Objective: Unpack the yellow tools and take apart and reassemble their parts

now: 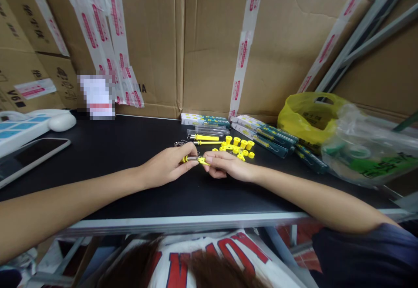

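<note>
Over the black tabletop, both my hands meet near the middle of the view. My left hand (163, 166) is closed, its thumb and fingers pinching a yellow part with a metal spring (192, 159). From the right, my right hand (233, 165) pinches a small pointed yellow piece (204, 161), which touches or nearly touches the spring's end; whether they are joined I cannot tell. Just beyond my hands lie several small yellow caps (244, 143), partly hidden by my right fingers. Behind them are yellow rods (209, 138) with metal ends and clear plastic tubes (210, 130).
Slim printed boxes (266, 132) lie toward the back, with another stack (205, 119) left of them. A yellow bag (310, 116) and a clear plastic bag (372, 153) sit at right. A phone (32, 155) rests at left. Large cardboard boxes (209, 48) wall off the rear.
</note>
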Tool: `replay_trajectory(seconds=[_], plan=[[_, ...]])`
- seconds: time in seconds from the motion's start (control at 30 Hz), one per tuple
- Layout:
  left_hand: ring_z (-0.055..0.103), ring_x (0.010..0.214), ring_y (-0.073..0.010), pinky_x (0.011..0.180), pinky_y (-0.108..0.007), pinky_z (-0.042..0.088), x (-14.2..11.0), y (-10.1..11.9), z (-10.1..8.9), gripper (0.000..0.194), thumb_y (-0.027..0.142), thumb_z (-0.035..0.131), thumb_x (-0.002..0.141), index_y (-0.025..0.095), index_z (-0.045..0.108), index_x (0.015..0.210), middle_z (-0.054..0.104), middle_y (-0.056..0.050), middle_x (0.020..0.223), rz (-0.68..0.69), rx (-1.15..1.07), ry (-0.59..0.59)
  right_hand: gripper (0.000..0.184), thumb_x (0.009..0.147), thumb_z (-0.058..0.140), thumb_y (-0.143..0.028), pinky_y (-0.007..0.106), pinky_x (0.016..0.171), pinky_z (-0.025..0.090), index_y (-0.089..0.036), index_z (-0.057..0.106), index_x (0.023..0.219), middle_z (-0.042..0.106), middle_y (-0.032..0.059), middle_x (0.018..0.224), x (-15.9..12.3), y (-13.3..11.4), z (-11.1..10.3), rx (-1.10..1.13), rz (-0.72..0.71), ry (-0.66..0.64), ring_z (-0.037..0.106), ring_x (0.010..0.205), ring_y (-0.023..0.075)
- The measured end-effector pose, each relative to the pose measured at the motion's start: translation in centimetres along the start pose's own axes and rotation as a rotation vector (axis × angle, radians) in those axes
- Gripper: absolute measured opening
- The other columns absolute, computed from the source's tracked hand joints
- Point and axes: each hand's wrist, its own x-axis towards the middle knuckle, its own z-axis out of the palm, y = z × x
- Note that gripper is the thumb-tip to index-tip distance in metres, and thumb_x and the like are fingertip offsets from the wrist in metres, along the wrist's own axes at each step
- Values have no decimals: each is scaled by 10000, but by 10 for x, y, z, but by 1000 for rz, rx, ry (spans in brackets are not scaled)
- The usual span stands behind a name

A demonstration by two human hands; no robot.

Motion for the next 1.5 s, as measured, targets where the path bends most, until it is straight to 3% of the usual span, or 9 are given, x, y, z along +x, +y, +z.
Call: replay_trajectory(seconds=[0.27, 0.47, 0.7, 0.93, 1.07, 1.3, 1.5], plan=[[521, 593, -109, 579, -216, 360, -2, 4, 1, 267, 411, 380, 953, 201, 546, 956, 604, 22, 772, -12, 79, -52, 316, 921, 456, -437, 213, 425, 168, -163, 463, 762, 338, -93, 490, 1, -3, 1, 4, 35, 2, 267, 419, 58], [527, 580, -104, 562, -204, 345, -2, 4, 3, 229, 359, 385, 952, 208, 555, 979, 616, 27, 762, 22, 146, -53, 311, 914, 429, -380, 211, 434, 265, -171, 431, 684, 391, -69, 476, 4, -3, -5, 57, 62, -37, 327, 424, 69], [502, 538, -99, 543, -201, 329, -3, 3, 1, 208, 331, 407, 924, 208, 572, 891, 590, 36, 689, 18, 196, -22, 293, 909, 496, -466, 189, 474, 318, -180, 434, 932, 446, -79, 583, -3, -8, 11, -207, -31, 116, 394, 495, 69], [540, 573, -106, 552, -202, 336, -3, -2, 3, 215, 342, 406, 939, 203, 563, 889, 614, 27, 722, 48, 242, -13, 288, 939, 448, -453, 214, 545, 355, -179, 431, 853, 440, -55, 621, -3, -4, 12, -405, -109, 183, 416, 558, 85], [594, 655, -127, 588, -211, 360, -4, -4, 3, 250, 373, 388, 958, 202, 569, 933, 654, 7, 802, 71, 270, -4, 300, 964, 393, -431, 220, 572, 340, -188, 412, 788, 452, -38, 651, -4, -4, 8, -656, -168, 203, 415, 588, 95], [621, 707, -148, 609, -227, 368, -3, -5, 6, 292, 395, 373, 972, 201, 590, 948, 677, -3, 830, 84, 343, -47, 302, 985, 328, -370, 271, 528, 199, -183, 492, 813, 566, 35, 705, -4, -1, 5, -1422, -187, 213, 476, 603, 148], [629, 719, -147, 605, -225, 370, -2, -5, 6, 292, 381, 369, 972, 197, 594, 944, 678, -2, 841, 72, 352, -52, 396, 1006, 261, -374, 288, 526, 186, -162, 538, 819, 621, 70, 705, -4, -4, 10, -1613, -179, 255, 534, 627, 159]])
